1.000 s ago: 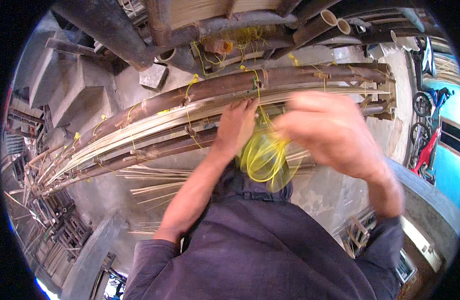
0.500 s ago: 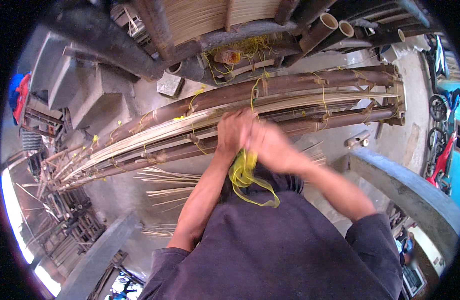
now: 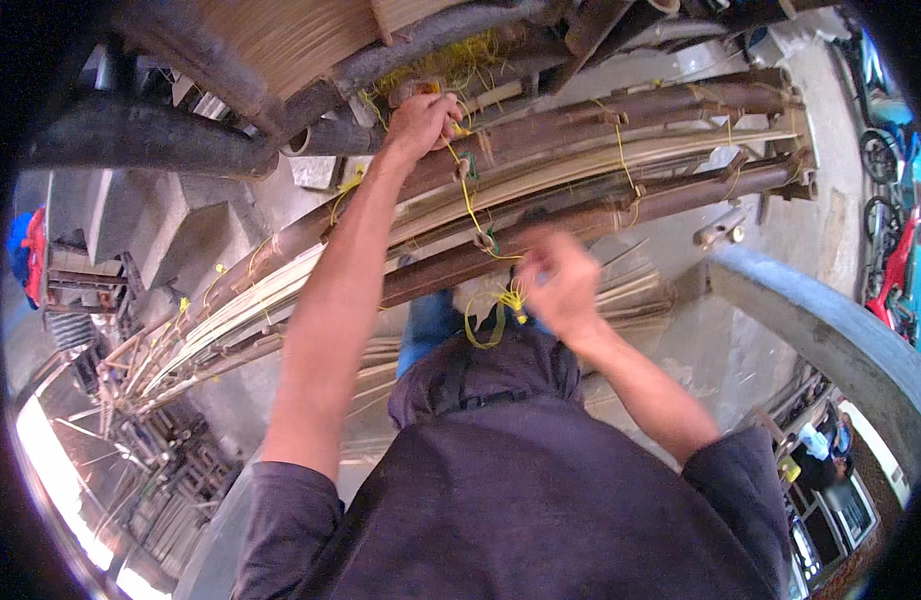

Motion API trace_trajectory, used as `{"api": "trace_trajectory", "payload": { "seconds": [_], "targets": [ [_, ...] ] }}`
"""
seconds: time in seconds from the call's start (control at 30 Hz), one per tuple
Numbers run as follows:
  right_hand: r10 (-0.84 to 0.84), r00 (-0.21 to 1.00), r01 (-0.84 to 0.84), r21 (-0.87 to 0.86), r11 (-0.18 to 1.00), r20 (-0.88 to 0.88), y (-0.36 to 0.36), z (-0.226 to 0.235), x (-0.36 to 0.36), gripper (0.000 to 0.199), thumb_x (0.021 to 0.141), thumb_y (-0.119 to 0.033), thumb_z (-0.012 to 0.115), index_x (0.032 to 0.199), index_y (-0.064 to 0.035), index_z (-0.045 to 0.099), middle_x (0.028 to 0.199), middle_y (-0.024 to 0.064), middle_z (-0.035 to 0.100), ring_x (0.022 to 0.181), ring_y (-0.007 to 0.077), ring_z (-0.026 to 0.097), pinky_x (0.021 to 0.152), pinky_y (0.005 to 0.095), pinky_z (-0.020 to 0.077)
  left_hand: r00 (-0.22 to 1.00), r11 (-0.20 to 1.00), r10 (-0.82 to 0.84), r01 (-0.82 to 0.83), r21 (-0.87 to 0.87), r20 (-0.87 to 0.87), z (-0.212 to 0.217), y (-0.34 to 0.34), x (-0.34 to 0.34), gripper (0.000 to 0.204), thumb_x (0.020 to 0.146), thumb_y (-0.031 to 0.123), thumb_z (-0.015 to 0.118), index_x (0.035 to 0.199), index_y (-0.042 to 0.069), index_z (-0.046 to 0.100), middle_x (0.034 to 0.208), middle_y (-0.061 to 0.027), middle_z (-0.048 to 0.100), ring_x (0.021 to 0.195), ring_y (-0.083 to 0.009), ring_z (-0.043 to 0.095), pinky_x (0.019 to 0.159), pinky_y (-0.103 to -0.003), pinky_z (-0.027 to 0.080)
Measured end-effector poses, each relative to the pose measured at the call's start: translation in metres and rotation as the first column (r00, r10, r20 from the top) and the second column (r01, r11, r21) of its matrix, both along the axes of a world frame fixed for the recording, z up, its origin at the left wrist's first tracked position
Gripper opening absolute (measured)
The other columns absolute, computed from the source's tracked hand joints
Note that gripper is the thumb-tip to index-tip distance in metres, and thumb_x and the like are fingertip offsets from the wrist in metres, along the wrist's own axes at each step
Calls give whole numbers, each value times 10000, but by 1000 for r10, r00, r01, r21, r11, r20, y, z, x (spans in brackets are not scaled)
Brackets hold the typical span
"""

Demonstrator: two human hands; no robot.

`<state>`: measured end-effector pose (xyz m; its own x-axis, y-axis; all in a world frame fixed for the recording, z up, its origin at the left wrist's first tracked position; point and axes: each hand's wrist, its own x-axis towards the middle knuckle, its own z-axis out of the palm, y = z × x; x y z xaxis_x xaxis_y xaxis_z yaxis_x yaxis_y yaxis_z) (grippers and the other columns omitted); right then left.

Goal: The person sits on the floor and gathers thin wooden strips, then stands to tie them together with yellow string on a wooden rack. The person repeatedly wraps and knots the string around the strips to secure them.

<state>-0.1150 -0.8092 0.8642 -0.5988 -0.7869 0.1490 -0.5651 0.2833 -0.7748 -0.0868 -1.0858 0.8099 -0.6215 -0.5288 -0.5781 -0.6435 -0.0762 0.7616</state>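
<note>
A long frame of two brown bamboo poles runs across in front of me, a far pole (image 3: 661, 106) and a near pole (image 3: 671, 199). Thin pale bamboo strips (image 3: 571, 176) lie lengthwise between them. Beyond the far pole, my left hand (image 3: 421, 125) is closed on yellow plastic string (image 3: 470, 200), which runs down across the strips to the near pole. Just on my side of that pole, my right hand (image 3: 563, 285), blurred by motion, is closed on the same string. A looped bundle of yellow string (image 3: 510, 300) dangles beside it.
Dark poles and a slatted panel (image 3: 251, 45) stand beyond the frame, with tangled yellow string (image 3: 451, 55) there. Grey concrete blocks (image 3: 186, 225) are at left. A concrete ledge (image 3: 821, 320) lies at right, near a short bamboo piece (image 3: 719, 230). Loose strips (image 3: 631, 290) lie on the floor.
My hands were together over the strips. The left has moved forward past the far pole; the right has come back toward me and right. The yellow bundle has shifted with it.
</note>
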Motion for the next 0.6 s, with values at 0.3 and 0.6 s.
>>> {"api": "trace_trajectory", "payload": {
  "seconds": [0.3, 0.6],
  "targets": [
    [-199, 608, 66, 201, 977, 768, 48, 18, 78, 218, 916, -214, 483, 714, -135, 464, 587, -64, 358, 445, 52, 291, 412, 225, 224, 910, 972, -51, 140, 189, -412, 82, -45, 190, 334, 980, 329, 454, 1093, 52, 603, 1017, -75, 672, 908, -194, 650, 831, -307, 503],
    [346, 887, -360, -10, 933, 306, -66, 54, 166, 98, 869, -118, 609, 834, -35, 646, 838, 77, 646, 809, 187, 618, 741, 332, 506, 926, 726, -355, 186, -662, -129, 53, 42, 255, 182, 850, 166, 518, 866, 16, 621, 819, -218, 637, 851, -368, 623, 768, -467, 479]
  ]
}}
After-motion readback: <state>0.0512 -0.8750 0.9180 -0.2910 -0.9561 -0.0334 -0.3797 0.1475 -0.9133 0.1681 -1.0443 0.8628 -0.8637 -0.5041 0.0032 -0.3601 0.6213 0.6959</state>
